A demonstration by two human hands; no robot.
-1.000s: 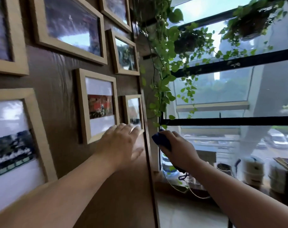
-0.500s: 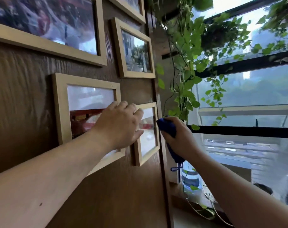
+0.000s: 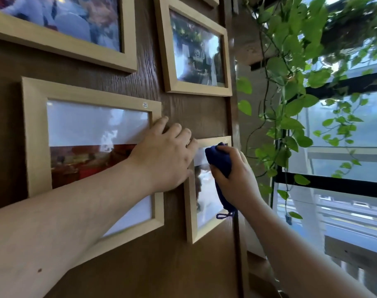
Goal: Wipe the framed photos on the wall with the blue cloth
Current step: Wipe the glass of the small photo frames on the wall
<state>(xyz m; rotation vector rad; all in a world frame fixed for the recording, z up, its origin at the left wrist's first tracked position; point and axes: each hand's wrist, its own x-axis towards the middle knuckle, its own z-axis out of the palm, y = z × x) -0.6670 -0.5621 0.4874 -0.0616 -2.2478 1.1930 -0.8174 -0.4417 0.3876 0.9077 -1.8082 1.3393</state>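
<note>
Several light wooden framed photos hang on a dark wood wall (image 3: 189, 117). My right hand (image 3: 235, 179) is closed around a bunched blue cloth (image 3: 221, 166) and presses it against the glass of the small frame (image 3: 190, 216) at the wall's right edge. My left hand (image 3: 164, 155) lies flat with fingers spread over the right side of the larger frame (image 3: 35, 134) and touches the small frame's upper left corner. Two more frames hang above: a wide frame (image 3: 127, 39) and an upright frame (image 3: 168, 61).
Trailing green vines (image 3: 290, 87) hang just right of the wall's edge, close to my right hand. Behind them is a big window with black bars (image 3: 333, 186). A ledge runs below the window at the lower right.
The view has drawn closer to the wall. My right hand has carried the blue cloth leftward from the wall's edge onto the small frame's glass. My left hand has stayed on the frames.
</note>
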